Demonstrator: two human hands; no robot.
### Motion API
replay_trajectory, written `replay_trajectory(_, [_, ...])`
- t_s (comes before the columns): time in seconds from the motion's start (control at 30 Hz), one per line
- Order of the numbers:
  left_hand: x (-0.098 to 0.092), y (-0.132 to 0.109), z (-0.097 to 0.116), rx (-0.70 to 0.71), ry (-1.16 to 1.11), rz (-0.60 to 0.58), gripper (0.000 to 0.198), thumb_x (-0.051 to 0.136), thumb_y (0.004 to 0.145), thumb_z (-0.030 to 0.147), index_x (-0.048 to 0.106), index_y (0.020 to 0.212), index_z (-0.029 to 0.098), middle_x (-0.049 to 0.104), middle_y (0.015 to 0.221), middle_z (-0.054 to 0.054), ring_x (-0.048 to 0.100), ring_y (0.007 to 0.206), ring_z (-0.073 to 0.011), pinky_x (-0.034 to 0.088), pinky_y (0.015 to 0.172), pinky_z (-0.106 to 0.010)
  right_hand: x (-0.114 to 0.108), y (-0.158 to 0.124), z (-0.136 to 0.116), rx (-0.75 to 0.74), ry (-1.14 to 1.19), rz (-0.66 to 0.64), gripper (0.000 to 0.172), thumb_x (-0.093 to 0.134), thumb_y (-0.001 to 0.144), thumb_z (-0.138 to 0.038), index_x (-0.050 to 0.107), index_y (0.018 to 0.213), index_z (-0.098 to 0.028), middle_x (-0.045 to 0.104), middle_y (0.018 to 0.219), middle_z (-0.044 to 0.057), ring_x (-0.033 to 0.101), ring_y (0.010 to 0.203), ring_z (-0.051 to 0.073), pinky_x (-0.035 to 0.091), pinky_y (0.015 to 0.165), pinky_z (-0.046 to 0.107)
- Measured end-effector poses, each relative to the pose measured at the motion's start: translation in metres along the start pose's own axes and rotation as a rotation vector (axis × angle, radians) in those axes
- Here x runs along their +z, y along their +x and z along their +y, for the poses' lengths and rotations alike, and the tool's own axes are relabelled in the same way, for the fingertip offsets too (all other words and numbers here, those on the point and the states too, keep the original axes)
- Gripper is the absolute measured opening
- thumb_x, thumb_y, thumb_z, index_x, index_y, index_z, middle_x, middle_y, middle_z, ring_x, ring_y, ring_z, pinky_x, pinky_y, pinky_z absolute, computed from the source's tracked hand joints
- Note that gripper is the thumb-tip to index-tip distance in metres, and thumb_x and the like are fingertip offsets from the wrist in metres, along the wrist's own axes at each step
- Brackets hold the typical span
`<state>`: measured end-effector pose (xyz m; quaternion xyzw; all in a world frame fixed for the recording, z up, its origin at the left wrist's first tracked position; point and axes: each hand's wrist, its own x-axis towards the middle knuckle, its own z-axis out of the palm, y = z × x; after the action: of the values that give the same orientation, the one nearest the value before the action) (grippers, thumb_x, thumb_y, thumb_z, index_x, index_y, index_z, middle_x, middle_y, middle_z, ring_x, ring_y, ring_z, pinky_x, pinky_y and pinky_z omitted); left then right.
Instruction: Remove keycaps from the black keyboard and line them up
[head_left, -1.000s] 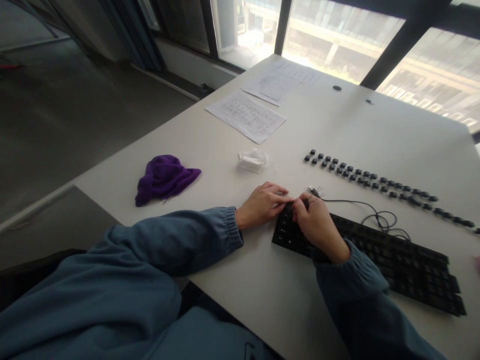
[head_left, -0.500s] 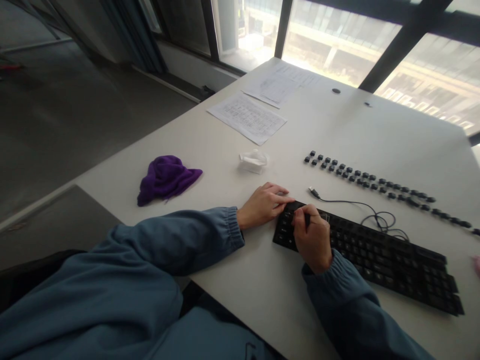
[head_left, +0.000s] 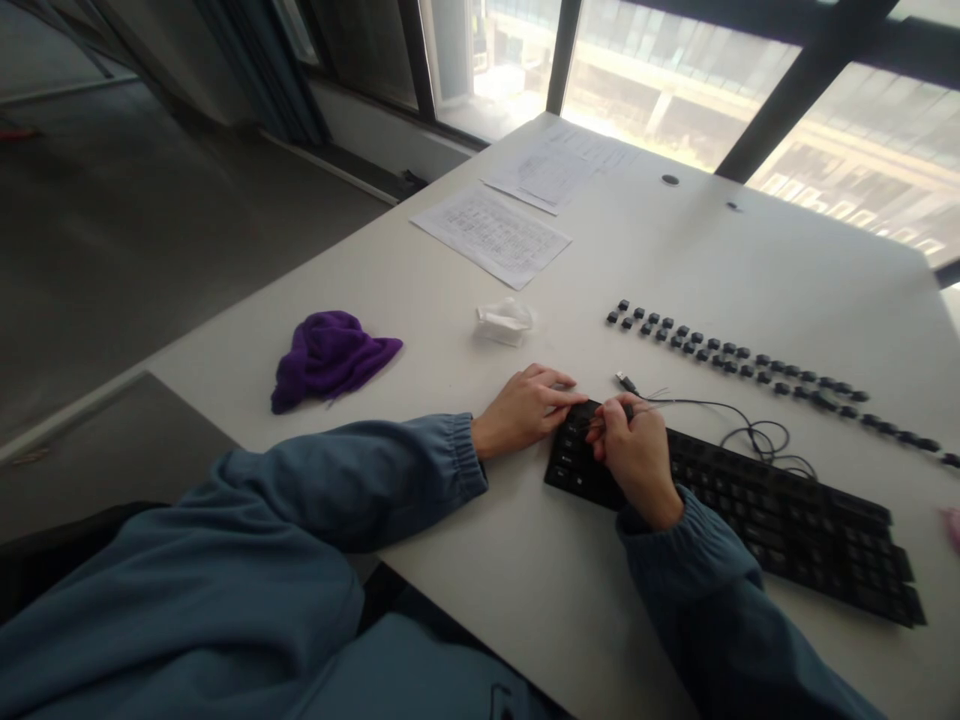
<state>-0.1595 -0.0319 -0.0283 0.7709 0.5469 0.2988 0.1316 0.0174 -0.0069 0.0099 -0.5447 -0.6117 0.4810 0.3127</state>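
Note:
A black keyboard (head_left: 787, 510) lies at the near edge of the white table (head_left: 465, 560). My left hand (head_left: 525, 405) rests on the table with its fingers stretched flat onto the keyboard's left far corner. My right hand (head_left: 634, 450) is closed in a pinch over the same corner, holding a small wire tool whose thin prongs show just past the fingers. Beyond the keyboard, several loose black keycaps (head_left: 750, 360) lie in a long double row. The keyboard's cable (head_left: 750, 432) loops between them, with its plug (head_left: 624, 381) lying free.
A purple cloth (head_left: 330, 355) lies crumpled at the left, and a crumpled white wrapper (head_left: 504, 320) sits behind my left hand. Printed sheets (head_left: 491, 230) lie further back near the window. A pink thing (head_left: 952, 525) shows at the right edge. The table's left edge drops to a grey floor.
My right hand drew back toward me over the keys half a second ago, and is now forward at the keyboard's far left corner again. My left hand has stayed put.

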Motion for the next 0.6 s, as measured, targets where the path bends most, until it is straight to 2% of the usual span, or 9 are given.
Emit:
replay_trajectory(0.13, [0.0, -0.001, 0.0, 0.001, 0.002, -0.001, 0.03, 0.058, 0.094, 0.023, 0.073, 0.119, 0.029, 0.068, 0.121, -0.004, 0.056, 0.111, -0.0219, 0.046, 0.103, -0.039, 0.001, -0.01, 0.004, -0.099, -0.085, 0.03, 0.024, 0.047, 0.094, -0.035, 0.053, 0.076, -0.02, 0.06, 0.051, -0.002, 0.051, 0.035, 0.011, 0.039, 0.037, 0.02])
replay_trajectory(0.37, [0.001, 0.0, -0.001, -0.002, -0.006, -0.006, 0.03, 0.058, 0.094, 0.023, 0.072, 0.119, 0.03, 0.068, 0.12, -0.005, 0.055, 0.112, -0.0224, 0.046, 0.104, -0.04, 0.002, -0.023, 0.014, -0.398, -0.38, 0.092, 0.025, 0.043, 0.097, -0.033, 0.051, 0.076, -0.023, 0.06, 0.061, 0.0, 0.057, 0.055, 0.016, 0.046, 0.061, 0.028])
replay_trajectory(0.47, [0.0, -0.001, 0.0, -0.003, -0.014, -0.001, 0.029, 0.058, 0.094, 0.022, 0.073, 0.118, 0.029, 0.067, 0.12, -0.005, 0.055, 0.113, -0.0229, 0.046, 0.104, -0.041, 0.003, -0.023, 0.016, -0.434, -0.411, 0.1, 0.023, 0.043, 0.097, -0.031, 0.051, 0.078, -0.023, 0.061, 0.062, 0.0, 0.058, 0.056, 0.016, 0.045, 0.063, 0.028])
replay_trajectory(0.6, [-0.003, -0.006, 0.006, 0.036, -0.129, 0.071, 0.029, 0.055, 0.096, 0.022, 0.071, 0.12, 0.025, 0.064, 0.124, -0.008, 0.054, 0.116, -0.0222, 0.045, 0.106, -0.04, 0.003, -0.021, 0.015, -0.426, -0.404, 0.117, 0.023, 0.043, 0.098, -0.031, 0.05, 0.077, -0.023, 0.059, 0.061, -0.001, 0.057, 0.054, 0.016, 0.044, 0.062, 0.028])
